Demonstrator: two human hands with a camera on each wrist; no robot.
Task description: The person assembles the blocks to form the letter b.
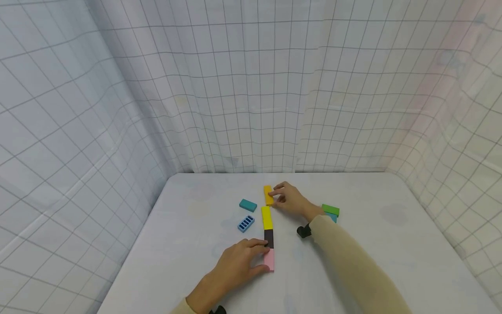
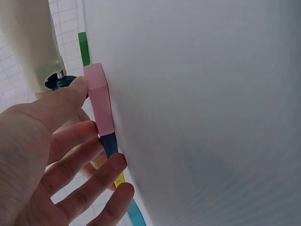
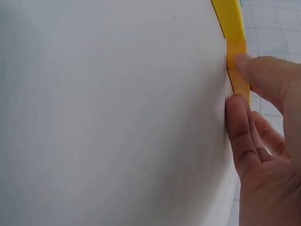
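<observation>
A row of blocks runs away from me on the white table. Nearest is a pink block (image 1: 269,260), then a black block (image 1: 268,238), a yellow block (image 1: 267,217) and an orange block (image 1: 268,195) at the far end. My left hand (image 1: 237,264) holds the pink block, thumb at its near end and a finger by its far end, where it meets the black one. Its other fingers spread beside the row in the left wrist view. My right hand (image 1: 292,200) pinches the orange block (image 3: 239,80) between thumb and fingers, close to the yellow block (image 3: 229,19).
Left of the row lie a teal block (image 1: 248,205) and a blue block with several hollows (image 1: 246,223). A green block (image 1: 330,210) and a second, partly hidden blue block (image 1: 332,216) lie beyond my right wrist. Grid-patterned curtains (image 1: 243,87) stand around the table (image 1: 188,244).
</observation>
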